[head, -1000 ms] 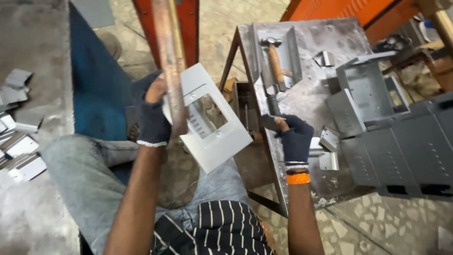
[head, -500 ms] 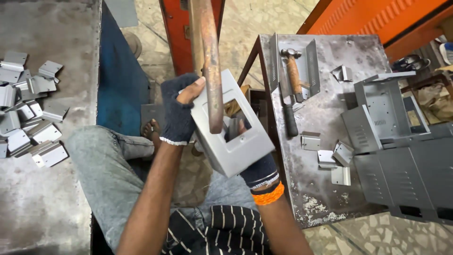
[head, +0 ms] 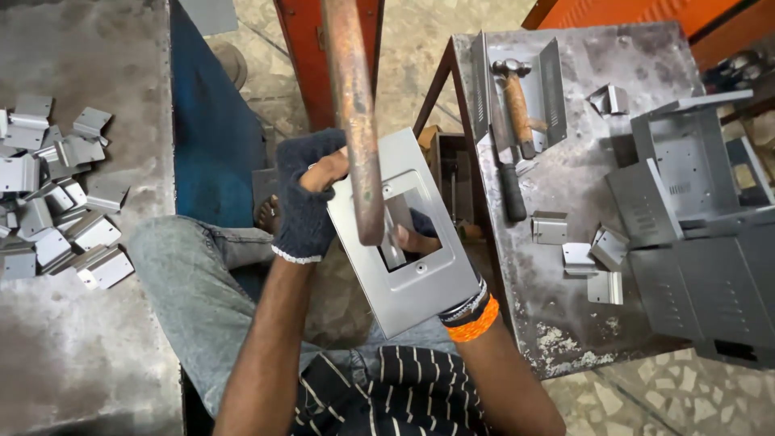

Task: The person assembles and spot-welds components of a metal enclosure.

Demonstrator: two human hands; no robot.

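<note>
Grey sheet-metal plate [head: 404, 278] with window cutout, held over lap beside tabletop [head: 565, 323]. Left hand [head: 307, 202] fingers clamped on upper edge; right hand [head: 416, 238] mostly hidden behind, fingers through cutout. Looks stiff, light, edges sharp: grip folded rim.

We see a terrazzo floor [head: 420, 56] with stone chips, dusty. Right: worn steel workbench [head: 565, 323], rust and white paint flecks near its front edge. Left: grey metal work surface [head: 89, 347] against a blue panel [head: 214, 137]. Orange-red steel frames [head: 303, 56] up top. Light even, soft shadows.
</note>
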